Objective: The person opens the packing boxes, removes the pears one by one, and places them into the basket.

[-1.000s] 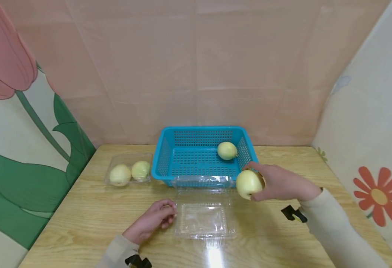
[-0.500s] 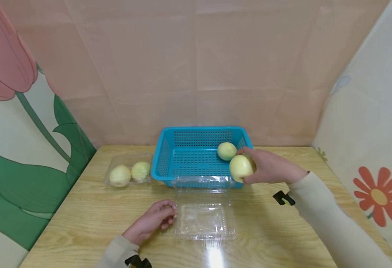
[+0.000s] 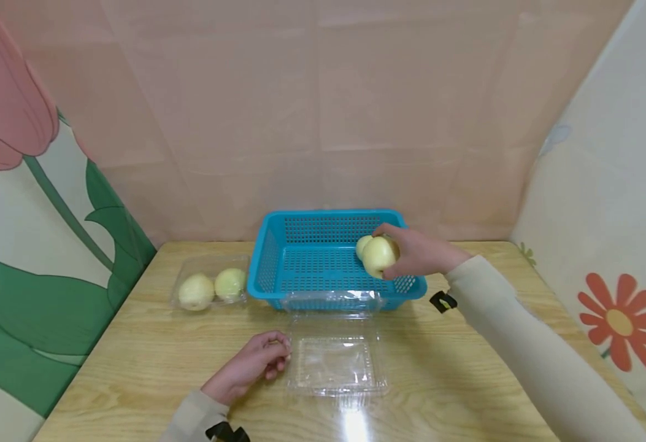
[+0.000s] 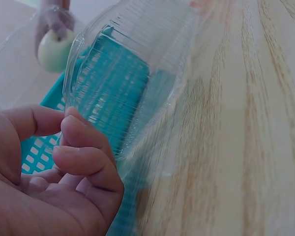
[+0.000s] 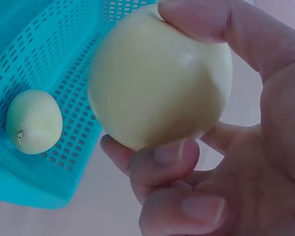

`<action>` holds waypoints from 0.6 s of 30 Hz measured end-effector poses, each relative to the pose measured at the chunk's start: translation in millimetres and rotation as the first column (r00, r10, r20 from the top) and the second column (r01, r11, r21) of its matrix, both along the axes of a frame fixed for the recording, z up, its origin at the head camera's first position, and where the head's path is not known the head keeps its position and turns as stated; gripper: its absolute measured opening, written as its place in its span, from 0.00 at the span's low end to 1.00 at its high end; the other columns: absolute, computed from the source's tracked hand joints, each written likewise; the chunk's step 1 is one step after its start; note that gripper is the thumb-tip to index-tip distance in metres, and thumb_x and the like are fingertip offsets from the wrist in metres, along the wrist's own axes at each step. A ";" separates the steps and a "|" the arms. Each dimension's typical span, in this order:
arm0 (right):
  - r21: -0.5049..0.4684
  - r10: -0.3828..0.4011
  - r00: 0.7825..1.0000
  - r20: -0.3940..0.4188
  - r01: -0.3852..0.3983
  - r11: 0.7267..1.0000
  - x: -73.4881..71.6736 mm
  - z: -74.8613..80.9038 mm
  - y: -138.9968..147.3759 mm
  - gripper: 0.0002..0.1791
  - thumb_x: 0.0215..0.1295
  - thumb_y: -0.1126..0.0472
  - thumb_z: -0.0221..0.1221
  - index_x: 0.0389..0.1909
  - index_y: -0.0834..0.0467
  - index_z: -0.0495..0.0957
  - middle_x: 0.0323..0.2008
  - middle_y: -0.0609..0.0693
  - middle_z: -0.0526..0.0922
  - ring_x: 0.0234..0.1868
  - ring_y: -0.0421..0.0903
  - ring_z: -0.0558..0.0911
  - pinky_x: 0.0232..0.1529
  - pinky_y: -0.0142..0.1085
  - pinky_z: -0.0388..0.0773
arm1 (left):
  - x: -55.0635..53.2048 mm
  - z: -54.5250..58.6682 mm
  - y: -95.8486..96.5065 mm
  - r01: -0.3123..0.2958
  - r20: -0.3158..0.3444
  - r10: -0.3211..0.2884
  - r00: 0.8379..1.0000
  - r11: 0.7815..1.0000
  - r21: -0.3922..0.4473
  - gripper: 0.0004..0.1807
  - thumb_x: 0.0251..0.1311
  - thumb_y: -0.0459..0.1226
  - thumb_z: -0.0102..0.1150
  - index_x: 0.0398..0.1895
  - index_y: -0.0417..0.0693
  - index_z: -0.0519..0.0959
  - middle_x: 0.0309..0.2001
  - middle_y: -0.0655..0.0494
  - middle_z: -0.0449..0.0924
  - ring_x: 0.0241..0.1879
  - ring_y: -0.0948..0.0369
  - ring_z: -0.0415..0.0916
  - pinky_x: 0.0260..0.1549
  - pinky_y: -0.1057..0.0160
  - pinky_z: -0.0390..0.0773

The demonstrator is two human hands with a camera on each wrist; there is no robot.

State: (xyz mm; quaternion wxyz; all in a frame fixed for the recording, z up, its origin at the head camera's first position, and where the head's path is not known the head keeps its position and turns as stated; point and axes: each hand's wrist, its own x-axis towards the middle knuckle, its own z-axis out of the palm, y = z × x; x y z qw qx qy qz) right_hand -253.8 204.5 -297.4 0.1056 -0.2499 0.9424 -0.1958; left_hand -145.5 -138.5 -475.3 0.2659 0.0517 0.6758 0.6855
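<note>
My right hand grips a small pale melon over the right part of the blue plastic basket, with thumb and fingers spread round it. Another pale melon lies in the basket, partly hidden behind the held one in the head view. In front of the basket, a clear plastic clamshell box stands open on the table, its lid leaning at the basket's front wall. My left hand pinches the left edge of this box between thumb and forefinger, its other fingers curled, as the left wrist view shows.
On the left of the basket, another clear plastic box holds two pale melons. The wooden table meets a pink cloth backdrop at the back. Printed panels with flowers stand at both sides.
My right hand has carried the melon left and away from me, from beside the basket's front right corner to over its inside. The left hand and the open box have stayed put.
</note>
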 end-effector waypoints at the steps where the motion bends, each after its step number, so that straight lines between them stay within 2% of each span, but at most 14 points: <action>1: 0.013 -0.001 1.000 0.002 0.001 1.000 -3.3 -0.1 -2.0 0.43 0.46 0.56 0.71 0.66 0.55 0.65 0.43 0.56 0.80 0.36 0.50 0.78 0.34 0.41 0.76 | 0.1 -0.1 0.1 0.001 -0.001 -0.001 1.000 1.000 0.001 0.07 0.68 0.36 0.54 0.41 0.40 0.72 0.29 0.55 0.74 0.24 0.66 0.66 0.19 0.73 0.66; 7: 0.105 -0.016 1.000 0.016 0.014 0.994 -23.3 -4.1 -14.0 0.43 0.46 0.55 0.72 0.67 0.53 0.67 0.49 0.55 0.79 0.39 0.51 0.78 0.36 0.43 0.75 | 0.6 -1.1 0.1 0.007 -0.005 -0.007 1.000 1.000 0.009 0.06 0.68 0.35 0.53 0.40 0.40 0.72 0.30 0.54 0.74 0.25 0.66 0.66 0.19 0.73 0.66; 12: 0.173 -0.026 0.999 0.037 0.019 0.985 -40.7 -12.5 -21.0 0.42 0.47 0.54 0.73 0.65 0.53 0.68 0.47 0.55 0.80 0.40 0.52 0.77 0.38 0.45 0.74 | 1.1 -0.5 -0.6 0.011 -0.005 -0.011 1.000 1.000 0.000 0.07 0.68 0.35 0.53 0.41 0.38 0.72 0.30 0.54 0.75 0.25 0.66 0.66 0.19 0.73 0.66; 18: 0.214 -0.044 0.995 0.087 0.024 0.977 -54.9 -24.9 -25.5 0.41 0.46 0.52 0.73 0.64 0.55 0.69 0.49 0.56 0.80 0.45 0.53 0.77 0.43 0.47 0.74 | 1.4 -0.8 -0.4 0.023 -0.012 -0.023 1.000 1.000 0.003 0.06 0.67 0.34 0.54 0.39 0.39 0.72 0.28 0.55 0.74 0.23 0.66 0.66 0.19 0.73 0.66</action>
